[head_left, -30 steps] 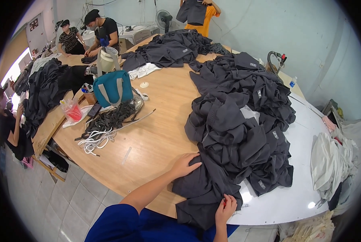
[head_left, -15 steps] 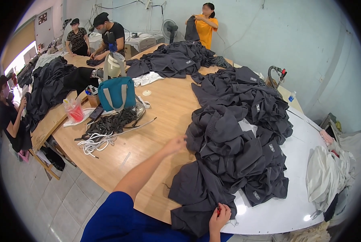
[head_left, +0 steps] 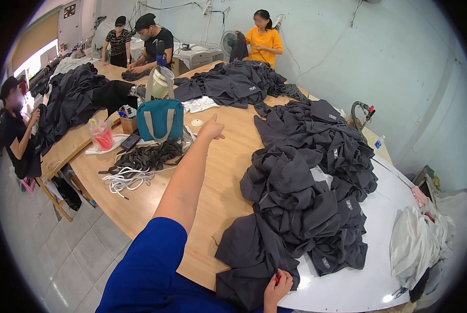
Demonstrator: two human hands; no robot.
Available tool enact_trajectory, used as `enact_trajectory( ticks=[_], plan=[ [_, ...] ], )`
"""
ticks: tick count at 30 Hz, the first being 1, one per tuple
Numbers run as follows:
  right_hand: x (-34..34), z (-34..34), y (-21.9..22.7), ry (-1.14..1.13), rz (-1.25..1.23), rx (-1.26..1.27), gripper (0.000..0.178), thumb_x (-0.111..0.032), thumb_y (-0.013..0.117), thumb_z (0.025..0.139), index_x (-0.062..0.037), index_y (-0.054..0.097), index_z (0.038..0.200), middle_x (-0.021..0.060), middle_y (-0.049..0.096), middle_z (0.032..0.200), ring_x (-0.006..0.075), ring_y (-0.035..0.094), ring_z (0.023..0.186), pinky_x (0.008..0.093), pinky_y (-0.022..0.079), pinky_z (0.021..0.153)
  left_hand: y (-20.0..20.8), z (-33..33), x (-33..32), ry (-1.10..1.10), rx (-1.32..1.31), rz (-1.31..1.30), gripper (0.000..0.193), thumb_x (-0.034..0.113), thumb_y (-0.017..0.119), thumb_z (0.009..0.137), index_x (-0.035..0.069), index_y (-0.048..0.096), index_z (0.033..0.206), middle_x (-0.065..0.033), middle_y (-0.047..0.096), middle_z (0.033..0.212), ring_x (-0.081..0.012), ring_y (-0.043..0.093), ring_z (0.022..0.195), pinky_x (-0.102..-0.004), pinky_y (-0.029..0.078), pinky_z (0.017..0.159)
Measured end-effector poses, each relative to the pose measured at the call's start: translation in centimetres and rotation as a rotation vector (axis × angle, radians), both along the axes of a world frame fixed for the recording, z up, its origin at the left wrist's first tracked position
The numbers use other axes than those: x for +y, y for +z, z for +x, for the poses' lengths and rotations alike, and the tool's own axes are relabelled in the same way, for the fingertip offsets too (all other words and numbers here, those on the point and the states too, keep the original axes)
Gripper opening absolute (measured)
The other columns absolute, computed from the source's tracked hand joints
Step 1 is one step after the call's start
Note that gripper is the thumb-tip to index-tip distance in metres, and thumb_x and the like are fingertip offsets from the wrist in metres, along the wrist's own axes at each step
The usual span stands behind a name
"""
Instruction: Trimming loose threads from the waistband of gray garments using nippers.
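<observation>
Over the bench (head_left: 225,156), the left hand (head_left: 212,129) points, empty; the right hand (head_left: 275,293) clasps a red object (head_left: 278,278); handling the garment (head_left: 242,274) likely needs both.

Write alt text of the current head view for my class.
The left hand stretches over a wooden table near a teal bag; the right hand, holding something red, rests on a dark garment beside a garment heap.

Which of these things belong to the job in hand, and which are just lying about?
Likely the job's:
- dark garment under the right hand
- small red object in that hand
- garment pile

Probably just lying about:
- teal bag
- phone
- plastic bag with red contents
</observation>
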State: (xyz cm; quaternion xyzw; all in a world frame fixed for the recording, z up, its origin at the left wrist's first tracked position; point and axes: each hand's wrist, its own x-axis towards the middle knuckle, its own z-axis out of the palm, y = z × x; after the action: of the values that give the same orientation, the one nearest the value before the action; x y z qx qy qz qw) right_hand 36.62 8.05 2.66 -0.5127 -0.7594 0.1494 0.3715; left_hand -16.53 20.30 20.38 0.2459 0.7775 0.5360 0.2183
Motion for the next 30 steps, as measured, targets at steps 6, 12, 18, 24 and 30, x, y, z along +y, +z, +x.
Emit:
enact_trajectory(
  ticks=[6,12,18,24,30],
  plan=[
    [0.0,-0.1,0.3,0.02,0.024,0.016,0.024,-0.006,0.059,0.075,-0.0063,0.063,0.099,0.0109,0.056,0.102,0.0315,0.052,0.092,0.0404,0.038,0.081,-5.4,4.2,0.6,-0.257,-0.042,0.098,0.051,0.021,0.052,0.086,0.003,0.04,0.132,-0.0132,0.066,0.082,-0.0175,0.065,0.066,-0.0317,0.049,0.054],
    [0.2,0.2,-0.6,0.033,0.001,0.041,0.014,-0.004,0.057,0.078,-0.0028,0.059,0.092,0.0125,0.056,0.097,0.0318,0.051,0.09,0.0402,0.038,0.08,-16.9,18.2,-5.6,-1.039,0.18,-0.088,0.066,0.054,0.05,0.087,0.001,0.047,0.127,-0.0165,0.056,0.119,-0.0278,0.054,0.108,-0.0358,0.043,0.092],
    [0.1,0.6,0.3,0.043,-0.122,0.204,0.011,-0.002,0.054,0.082,-0.0003,0.058,0.092,0.0129,0.055,0.094,0.0298,0.051,0.089,0.036,0.039,0.079,-16.2,25.5,-12.1,-0.574,0.238,0.02,0.058,0.041,0.068,0.078,0.004,0.051,0.12,-0.0202,0.057,0.114,-0.0338,0.055,0.107,-0.0364,0.044,0.09],
    [-0.1,0.4,1.0,-0.011,-0.32,0.419,0.01,-0.007,0.05,0.091,0.0005,0.055,0.094,0.008,0.054,0.09,0.016,0.052,0.078,0.0274,0.043,0.071,-16.0,24.2,-16.7,-0.472,0.129,0.017,0.056,0.034,0.071,0.077,0.008,0.05,0.122,-0.0172,0.058,0.116,-0.03,0.057,0.107,-0.034,0.045,0.089],
    [-0.3,1.1,4.3,-0.002,-0.627,0.872,0.015,-0.016,0.05,0.095,-0.0047,0.052,0.105,0.004,0.055,0.087,0.0108,0.053,0.069,0.0223,0.044,0.063,-13.4,22.8,-19.3,-0.261,-0.041,0.191,0.049,0.008,0.067,0.079,0.008,0.049,0.125,-0.0131,0.065,0.103,-0.0212,0.061,0.099,-0.029,0.045,0.087]
  ],
)
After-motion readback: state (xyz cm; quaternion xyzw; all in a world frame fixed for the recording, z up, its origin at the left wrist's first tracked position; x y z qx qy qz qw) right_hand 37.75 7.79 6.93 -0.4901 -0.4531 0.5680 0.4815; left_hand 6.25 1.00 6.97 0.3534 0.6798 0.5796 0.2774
